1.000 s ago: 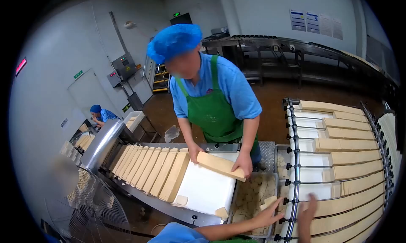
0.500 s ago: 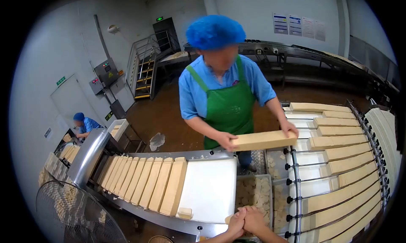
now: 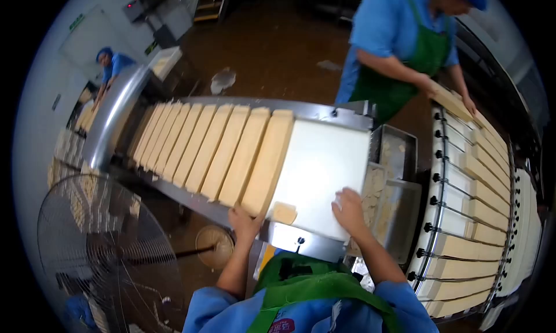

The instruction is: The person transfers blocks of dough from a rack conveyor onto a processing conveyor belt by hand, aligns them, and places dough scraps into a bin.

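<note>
My left hand (image 3: 245,224) is at the near end of the last long pale stack (image 3: 268,159) of what look like thin dough sheets. Its fingertips touch the stack's end, thumb apart from the fingers. Over the right part of the white belt (image 3: 324,153) is my right hand (image 3: 349,210), fingers apart and slightly bent, with nothing in it. Between the two hands a small pale block of pieces (image 3: 284,212) lies on the belt, close to the near metal edge. Several similar stacks (image 3: 220,150) lean in a row to the left.
A co-worker (image 3: 399,49) in a green apron holds a long stack (image 3: 454,101) at the rack of rods (image 3: 443,182) on the right. Metal trays (image 3: 399,208) with scraps stand between belt and rack. A fan (image 3: 110,252) stands at left; another person (image 3: 113,63) works far left.
My hands, clasped together before, are now apart at the belt's near side. The view has tilted down. The co-worker has carried the long stack over to the rack.
</note>
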A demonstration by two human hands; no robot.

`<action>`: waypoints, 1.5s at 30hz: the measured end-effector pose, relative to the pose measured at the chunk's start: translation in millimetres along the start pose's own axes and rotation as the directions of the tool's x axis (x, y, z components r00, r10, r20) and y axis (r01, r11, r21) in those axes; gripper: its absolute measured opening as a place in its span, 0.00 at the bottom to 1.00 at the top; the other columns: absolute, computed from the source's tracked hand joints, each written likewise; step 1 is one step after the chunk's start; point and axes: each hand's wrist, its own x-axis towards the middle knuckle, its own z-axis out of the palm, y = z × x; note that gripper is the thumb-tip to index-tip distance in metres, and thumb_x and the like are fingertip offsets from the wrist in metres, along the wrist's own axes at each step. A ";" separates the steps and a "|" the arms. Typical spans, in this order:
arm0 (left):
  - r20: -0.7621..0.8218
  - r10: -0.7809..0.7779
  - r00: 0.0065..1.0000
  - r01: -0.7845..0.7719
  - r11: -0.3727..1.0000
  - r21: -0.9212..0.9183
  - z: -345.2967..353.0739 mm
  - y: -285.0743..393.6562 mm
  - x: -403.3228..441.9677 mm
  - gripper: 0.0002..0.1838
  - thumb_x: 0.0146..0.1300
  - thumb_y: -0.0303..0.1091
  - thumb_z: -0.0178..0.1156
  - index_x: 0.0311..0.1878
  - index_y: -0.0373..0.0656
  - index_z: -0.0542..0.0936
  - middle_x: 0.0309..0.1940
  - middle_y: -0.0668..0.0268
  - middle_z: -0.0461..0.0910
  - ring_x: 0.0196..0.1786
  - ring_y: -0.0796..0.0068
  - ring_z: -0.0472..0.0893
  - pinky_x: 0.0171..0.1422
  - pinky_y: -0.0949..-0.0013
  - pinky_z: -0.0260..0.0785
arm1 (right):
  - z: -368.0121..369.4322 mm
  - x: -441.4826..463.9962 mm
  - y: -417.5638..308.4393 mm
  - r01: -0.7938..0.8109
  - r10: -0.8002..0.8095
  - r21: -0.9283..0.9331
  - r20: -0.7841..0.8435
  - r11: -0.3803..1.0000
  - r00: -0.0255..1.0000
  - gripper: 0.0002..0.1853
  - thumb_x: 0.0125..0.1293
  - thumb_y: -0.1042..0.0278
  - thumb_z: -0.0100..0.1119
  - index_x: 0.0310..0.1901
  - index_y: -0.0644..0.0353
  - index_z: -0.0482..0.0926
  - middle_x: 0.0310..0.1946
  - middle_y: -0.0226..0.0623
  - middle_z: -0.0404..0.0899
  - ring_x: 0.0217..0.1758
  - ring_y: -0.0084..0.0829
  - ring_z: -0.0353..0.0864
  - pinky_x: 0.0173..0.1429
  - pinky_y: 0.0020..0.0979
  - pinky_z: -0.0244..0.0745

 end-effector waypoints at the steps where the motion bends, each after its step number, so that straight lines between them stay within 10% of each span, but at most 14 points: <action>1: -0.002 -0.003 1.000 0.003 0.997 -0.083 2.8 -0.3 3.3 0.49 0.47 0.41 0.73 0.65 0.30 0.55 0.57 0.36 0.58 0.57 0.39 0.64 0.65 0.51 0.58 | 6.3 16.3 -6.7 0.018 -0.019 -0.019 -0.026 1.000 0.999 0.19 0.55 0.64 0.62 0.47 0.65 0.78 0.54 0.52 0.72 0.60 0.51 0.67 0.64 0.45 0.63; 19: 0.258 0.108 0.960 -0.092 0.993 -0.072 -0.1 22.5 33.0 0.48 0.48 0.44 0.72 0.63 0.26 0.56 0.53 0.41 0.64 0.56 0.39 0.67 0.59 0.50 0.64 | 113.7 279.9 -111.9 -0.172 0.249 -0.347 0.190 0.922 0.950 0.38 0.65 0.36 0.45 0.73 0.43 0.53 0.74 0.50 0.41 0.68 0.49 0.58 0.67 0.47 0.60; 29: 0.436 0.259 0.862 -0.220 0.966 -0.139 2.7 37.4 32.8 0.47 0.50 0.43 0.70 0.64 0.29 0.52 0.52 0.39 0.62 0.47 0.34 0.73 0.51 0.47 0.70 | 35.3 247.1 -74.2 -0.672 0.703 -0.209 0.165 0.711 0.692 0.45 0.52 0.45 0.59 0.70 0.54 0.54 0.67 0.53 0.51 0.61 0.58 0.66 0.60 0.47 0.69; 33: 0.543 0.411 0.732 -0.383 0.908 -0.172 15.0 73.8 20.7 0.46 0.50 0.44 0.70 0.62 0.31 0.53 0.51 0.40 0.62 0.46 0.35 0.73 0.49 0.46 0.70 | 8.0 191.2 -10.4 -0.739 0.759 -0.231 -0.009 0.632 0.652 0.48 0.51 0.43 0.61 0.67 0.66 0.55 0.71 0.54 0.47 0.76 0.54 0.39 0.61 0.48 0.66; 36: 0.511 0.414 0.754 -0.435 0.897 -0.085 42.5 93.6 13.5 0.45 0.48 0.41 0.71 0.60 0.29 0.54 0.50 0.38 0.60 0.47 0.35 0.71 0.51 0.46 0.69 | -18.9 148.9 18.3 -0.802 0.805 -0.145 -0.051 0.579 0.590 0.52 0.49 0.43 0.63 0.70 0.58 0.47 0.74 0.51 0.34 0.63 0.67 0.62 0.57 0.51 0.72; 38: 0.426 0.509 0.748 -0.515 0.850 -0.110 54.8 110.8 5.9 0.42 0.48 0.37 0.69 0.59 0.28 0.55 0.50 0.37 0.59 0.49 0.36 0.68 0.53 0.47 0.68 | -46.0 112.5 22.5 -0.855 0.901 0.285 -0.112 0.434 0.419 0.49 0.48 0.49 0.66 0.67 0.60 0.50 0.71 0.54 0.40 0.61 0.65 0.65 0.59 0.47 0.71; 45: 0.315 0.658 0.684 -0.522 0.744 -0.417 75.3 219.7 -55.2 0.41 0.46 0.24 0.66 0.65 0.40 0.59 0.61 0.40 0.51 0.62 0.46 0.58 0.66 0.57 0.57 | -160.1 -24.4 84.1 -0.670 0.858 0.585 -0.487 0.457 0.161 0.42 0.51 0.52 0.62 0.63 0.62 0.54 0.61 0.58 0.55 0.49 0.60 0.75 0.55 0.50 0.73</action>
